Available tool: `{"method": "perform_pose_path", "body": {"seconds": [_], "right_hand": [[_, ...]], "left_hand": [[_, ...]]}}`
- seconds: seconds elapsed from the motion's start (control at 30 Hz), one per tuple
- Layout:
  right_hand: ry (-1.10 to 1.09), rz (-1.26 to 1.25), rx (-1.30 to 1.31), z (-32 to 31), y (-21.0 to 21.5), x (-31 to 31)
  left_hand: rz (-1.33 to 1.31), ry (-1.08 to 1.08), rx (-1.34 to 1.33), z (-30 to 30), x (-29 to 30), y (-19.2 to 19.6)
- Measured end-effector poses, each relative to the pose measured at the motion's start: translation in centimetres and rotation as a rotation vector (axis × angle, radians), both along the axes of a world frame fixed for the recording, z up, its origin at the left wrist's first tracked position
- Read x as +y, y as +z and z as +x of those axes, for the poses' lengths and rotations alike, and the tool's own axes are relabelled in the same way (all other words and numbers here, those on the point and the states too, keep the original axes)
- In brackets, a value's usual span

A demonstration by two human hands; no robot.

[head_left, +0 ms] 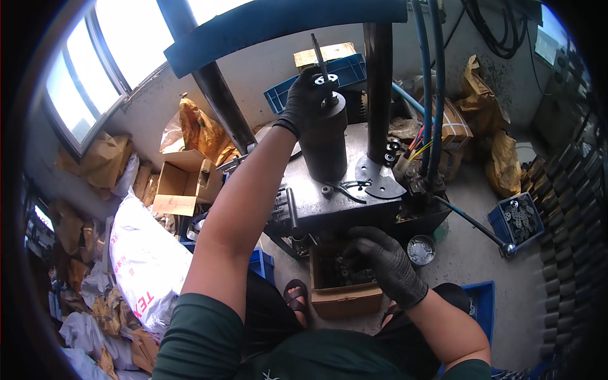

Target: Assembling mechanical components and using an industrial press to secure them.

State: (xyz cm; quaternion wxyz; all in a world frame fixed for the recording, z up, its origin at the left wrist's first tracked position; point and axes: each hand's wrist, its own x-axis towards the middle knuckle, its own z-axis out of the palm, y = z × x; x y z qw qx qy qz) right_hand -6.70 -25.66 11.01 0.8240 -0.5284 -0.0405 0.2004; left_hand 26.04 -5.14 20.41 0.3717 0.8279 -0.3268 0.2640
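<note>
Two black-gloved hands work at a hydraulic press [285, 24], left hand [304, 98] high, right hand [391, 263] low.
Left fingers curl closed on a metal ring [333, 78] at a slender rod [318, 50], over the steel cylinder [323, 149]; the right hand is half-curled above an open cardboard box [347, 300], and whether it grips anything cannot be told. Keeping the ring level and fingertips clear of the cylinder's top seems wise. Large red lettering marks the white sack [142, 269].

Shows large red letters [144, 306] on white sack [152, 240], 8 o'clock; fainter pink characters [131, 272] just above. Bears print on cardboard box [456, 132], 2 o'clock, too small to read.
</note>
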Motion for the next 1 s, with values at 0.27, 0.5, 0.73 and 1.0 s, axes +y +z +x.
{"method": "perform_pose_path", "body": {"seconds": [0.27,0.5,0.73,1.0], "right_hand": [[-0.291,-0.505,-0.725,-2.1,4.2,-6.4],[-0.331,-1.578,-1.083,-2.2,11.6,-15.0],[0.18,-1.768,-0.677,-2.5,11.7,-18.0],[0.08,-1.754,-0.614,-4.7,7.7,-17.5]], "left_hand": [[-0.462,-0.146,0.39,-0.6,-1.4,0.7],[-0.189,0.004,0.04,-0.7,-0.3,0.1],[-0.288,0.041,0.082,1.0,-1.1,-0.5],[-0.282,0.007,0.103,1.0,-1.5,-0.9]]}}
